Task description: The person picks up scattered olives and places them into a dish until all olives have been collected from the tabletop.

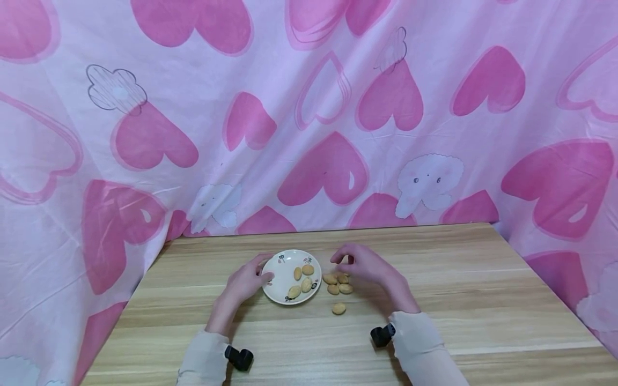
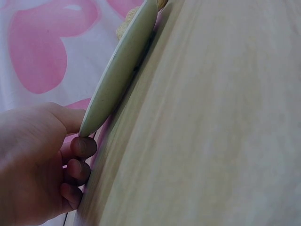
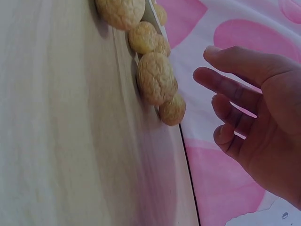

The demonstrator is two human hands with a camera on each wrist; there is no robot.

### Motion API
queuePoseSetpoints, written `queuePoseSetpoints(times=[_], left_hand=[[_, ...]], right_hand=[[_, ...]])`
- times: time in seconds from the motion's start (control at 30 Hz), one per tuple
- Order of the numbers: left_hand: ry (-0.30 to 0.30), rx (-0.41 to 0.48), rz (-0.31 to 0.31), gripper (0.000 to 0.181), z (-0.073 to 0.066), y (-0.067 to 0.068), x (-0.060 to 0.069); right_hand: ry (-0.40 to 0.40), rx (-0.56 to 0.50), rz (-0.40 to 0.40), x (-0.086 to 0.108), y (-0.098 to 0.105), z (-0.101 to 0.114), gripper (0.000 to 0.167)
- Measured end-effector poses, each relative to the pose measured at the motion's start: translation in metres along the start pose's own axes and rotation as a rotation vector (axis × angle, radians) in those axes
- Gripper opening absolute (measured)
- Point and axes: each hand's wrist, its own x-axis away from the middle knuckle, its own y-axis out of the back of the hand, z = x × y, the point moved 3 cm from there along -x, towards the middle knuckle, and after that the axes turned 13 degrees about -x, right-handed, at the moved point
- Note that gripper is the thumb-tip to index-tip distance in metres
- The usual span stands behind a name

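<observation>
My left hand (image 1: pixel 246 277) holds the left rim of a small white plate (image 1: pixel 280 281) with printed motifs. In the left wrist view its thumb lies over the rim of the plate (image 2: pixel 115 75) and the fingers curl below. Several tan, wrinkled walnuts (image 1: pixel 307 269) lie on the plate's right half. To the right of the plate, a cluster of walnuts (image 1: pixel 330 279) sits on the table, partly hidden by my right hand (image 1: pixel 364 262). That hand hovers over them, and the right wrist view shows a gap between its thumb and fingers with nothing held.
One walnut (image 1: pixel 339 309) lies apart, nearer to me than the cluster. The wooden table (image 1: pixel 299 348) ends at the back against a pink cloth (image 1: pixel 260 177) with hearts. A small black camera is worn at each wrist.
</observation>
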Motion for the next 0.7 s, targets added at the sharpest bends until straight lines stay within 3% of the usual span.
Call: queuePoseSetpoints(times=[0.5,0.7], left_hand=[[0.000,0.021,0.004,0.052,0.000,0.000,0.001],[-0.004,0.013,0.004,0.052,0.000,0.000,0.001]], right_hand=[[-0.005,-0.022,0.012,0.003,0.005,-0.016,0.021],[-0.110,-0.047,0.012,0.004,0.006,-0.023,0.019]])
